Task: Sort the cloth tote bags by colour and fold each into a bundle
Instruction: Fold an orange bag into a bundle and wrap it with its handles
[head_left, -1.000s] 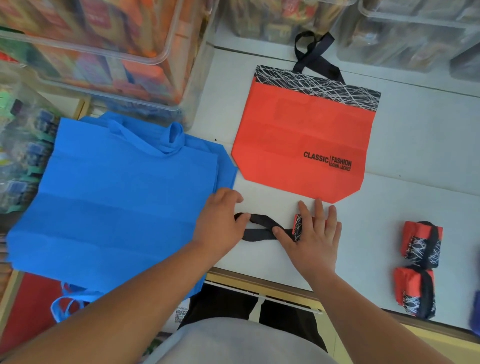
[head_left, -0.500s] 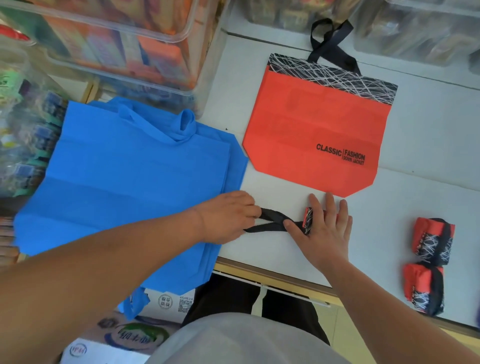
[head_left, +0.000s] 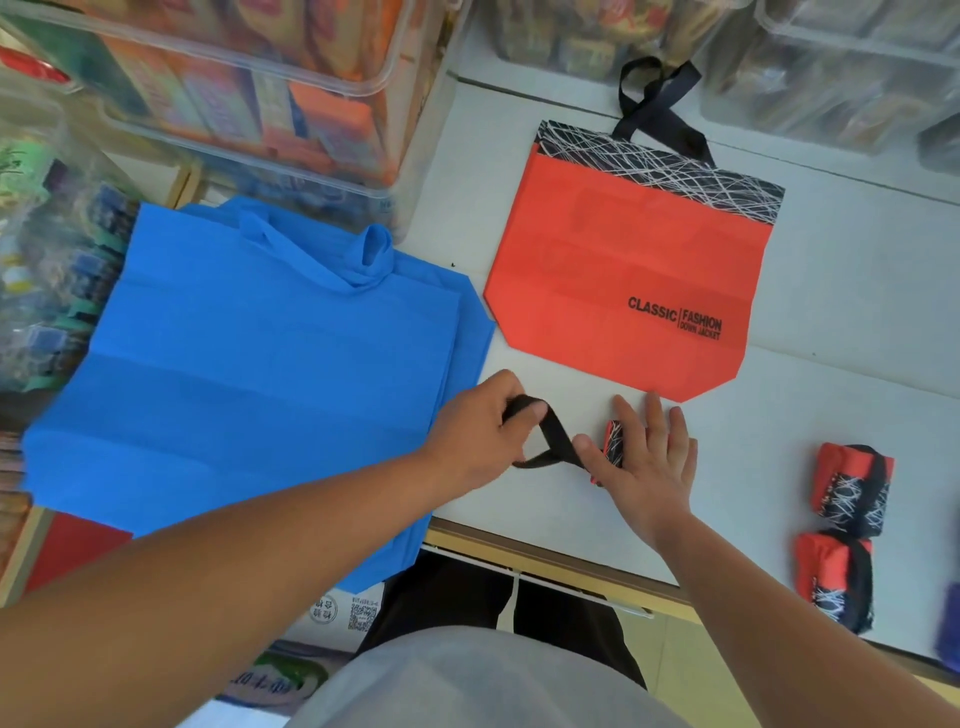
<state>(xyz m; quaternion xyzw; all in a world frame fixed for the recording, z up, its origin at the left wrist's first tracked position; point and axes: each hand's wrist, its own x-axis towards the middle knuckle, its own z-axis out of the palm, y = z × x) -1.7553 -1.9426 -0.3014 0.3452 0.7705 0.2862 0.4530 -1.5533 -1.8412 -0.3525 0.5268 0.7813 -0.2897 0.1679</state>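
A folded red tote bundle (head_left: 613, 441) lies under my right hand (head_left: 647, 462), whose straight fingers press it flat on the white table (head_left: 831, 312). Its black handle strap (head_left: 553, 441) loops out to the left, and my left hand (head_left: 483, 426) grips the strap's end. Behind them a flat red tote bag (head_left: 623, 270) with a black patterned top band lies open on the table. A stack of blue tote bags (head_left: 260, 374) lies to the left, hanging over the table edge. Two finished red bundles (head_left: 852, 488) (head_left: 836, 577) sit at the right.
Clear plastic bins (head_left: 249, 88) full of packaged goods stand at the back left, and more bins (head_left: 831, 67) line the back right. The table's front edge (head_left: 545, 556) runs just below my hands. A dark blue object (head_left: 950, 623) shows at the far right edge.
My left hand has lifted the black strap's end up and back, opening the loop wider. My right hand stays pressed on the folded bundle.
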